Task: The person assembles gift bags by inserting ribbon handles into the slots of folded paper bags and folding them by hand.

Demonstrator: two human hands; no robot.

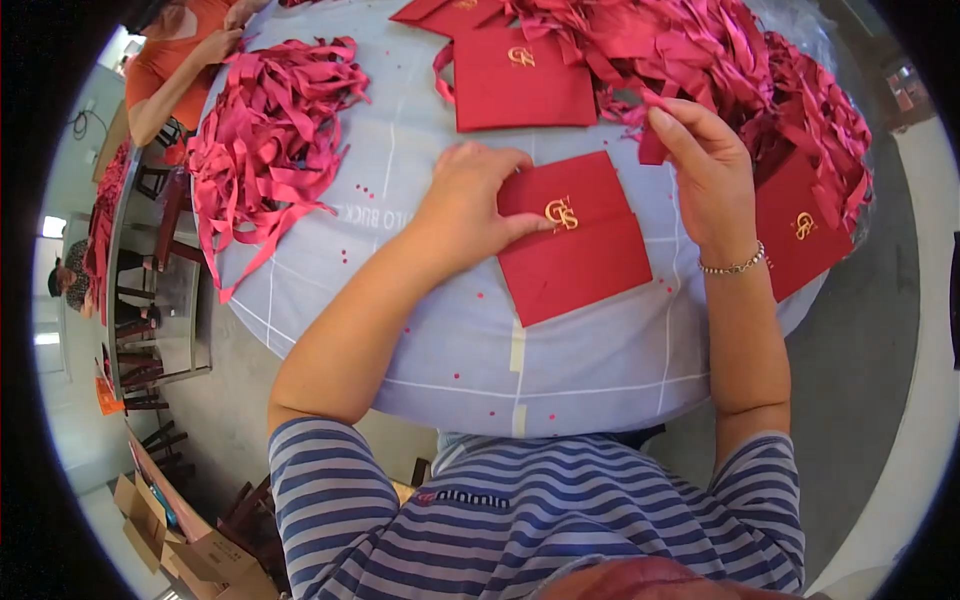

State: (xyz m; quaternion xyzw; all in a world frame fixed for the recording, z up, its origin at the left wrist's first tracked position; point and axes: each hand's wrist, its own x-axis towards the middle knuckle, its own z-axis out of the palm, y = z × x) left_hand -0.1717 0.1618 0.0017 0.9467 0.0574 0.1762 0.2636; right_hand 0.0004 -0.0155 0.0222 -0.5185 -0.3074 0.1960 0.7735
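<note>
A flat red paper gift bag with a gold emblem lies on the cloth-covered table, slightly turned. My left hand grips its upper left corner, thumb on top near the emblem and the other fingers curled at the edge. Raised to the right of the bag, my right hand pinches a red ribbon between thumb and fingertips. Just beyond the hands is a big heap of red ribbons. Another red bag lies ahead, a ribbon loop at its left side.
A second ribbon pile sits on the table's left. One more red bag lies beyond my right wrist. Small red dots are scattered over the tablecloth. A person in orange works at the far left edge. Cardboard boxes stand at lower left.
</note>
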